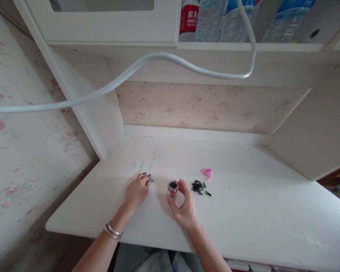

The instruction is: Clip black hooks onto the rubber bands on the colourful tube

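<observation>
While the right hand [184, 211] grips a small, uncapped jar [172, 194] between thumb and fingers, the left hand [136, 192] rests at a few loose black clips [149, 176] on the bench [257, 215]; at this size I cannot tell whether its fingers are closed on any. Filling looks partly done: dark pieces [173, 184] already show in the jar's mouth. Outside it remain the few by the left hand and a larger clip pile [198, 186] to the jar's right, near a pink cap [207, 173].

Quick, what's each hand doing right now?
Left hand: fingertips at black clips; can't tell if it's gripping.
Right hand: closed around a small clear jar.
</observation>
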{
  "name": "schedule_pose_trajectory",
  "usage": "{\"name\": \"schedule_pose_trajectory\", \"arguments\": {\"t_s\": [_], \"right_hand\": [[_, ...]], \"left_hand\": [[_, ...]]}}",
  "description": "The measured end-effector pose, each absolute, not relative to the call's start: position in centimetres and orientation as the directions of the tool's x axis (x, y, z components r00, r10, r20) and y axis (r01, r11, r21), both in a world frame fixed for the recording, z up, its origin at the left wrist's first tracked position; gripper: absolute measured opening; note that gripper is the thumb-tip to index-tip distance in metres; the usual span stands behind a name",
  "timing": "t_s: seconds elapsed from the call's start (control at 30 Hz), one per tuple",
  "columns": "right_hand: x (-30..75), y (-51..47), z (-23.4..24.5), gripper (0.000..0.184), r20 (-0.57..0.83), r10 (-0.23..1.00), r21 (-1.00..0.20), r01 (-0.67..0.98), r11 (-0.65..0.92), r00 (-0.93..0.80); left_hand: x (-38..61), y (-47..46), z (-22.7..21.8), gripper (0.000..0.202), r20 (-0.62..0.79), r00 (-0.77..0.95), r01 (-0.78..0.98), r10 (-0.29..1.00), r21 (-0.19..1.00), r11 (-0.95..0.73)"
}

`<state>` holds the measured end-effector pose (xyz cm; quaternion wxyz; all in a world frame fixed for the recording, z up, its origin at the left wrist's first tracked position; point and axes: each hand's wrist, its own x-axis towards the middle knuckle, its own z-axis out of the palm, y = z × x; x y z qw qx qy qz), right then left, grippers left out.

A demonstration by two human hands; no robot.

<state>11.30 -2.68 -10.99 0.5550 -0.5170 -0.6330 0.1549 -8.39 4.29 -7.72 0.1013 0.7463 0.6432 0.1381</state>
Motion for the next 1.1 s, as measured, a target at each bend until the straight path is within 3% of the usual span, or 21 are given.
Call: {"name": "schedule_pose_trajectory", "arguments": {"t_s": [0.17,0.3,0.37,0.5,0.73,0.93,1.03,1.1], "right_hand": [[11.3,-2.8,-11.0,0.065,0.542,0.828,-0.766,0.490,0.416,0.145],[11.4,-2.8,-10.9,0.066,0.557,0.821,-0.744,0.516,0.425,0.125],[11.4,-2.8,-10.7,0.065,0.566,0.817,-0.736,0.519,0.436,0.116],[11.5,-2.9,-10.4,0.065,0.562,0.818,-0.753,0.482,0.448,0.118],[11.5,-3.0,-10.3,0.064,0.536,0.836,-0.779,0.452,0.434,0.121],[12.0,-3.3,-10.3,0.067,0.525,0.846,-0.819,0.327,0.471,0.096],[12.7,-3.7,-9.9,0.053,0.540,0.819,-0.836,0.237,0.494,0.197],[13.3,-4.1,-9.1,0.042,0.565,0.780,-0.820,0.289,0.494,0.269]], "left_hand": [[-7.4,4.3,-6.5,0.026,0.106,0.151,0.912,0.983,0.369,-0.180],[-6.1,2.1,-2.5,0.022,0.342,0.226,0.697,0.912,0.597,-0.397],[-5.2,0.7,-0.2,0.023,0.401,0.227,0.607,0.888,0.654,-0.451],[-3.4,-0.9,2.1,0.022,0.387,0.319,0.595,0.865,0.629,-0.501],[-2.6,-0.9,1.0,0.020,0.355,0.328,0.700,0.875,0.531,-0.478],[-3.0,-1.7,-1.3,0.029,0.378,0.194,0.495,0.905,0.759,-0.423],[-2.5,-2.1,-4.0,0.058,0.324,0.204,0.401,0.924,0.833,-0.381],[-2.0,-2.2,-5.5,0.064,0.274,0.233,0.359,0.933,0.868,-0.344]]}}
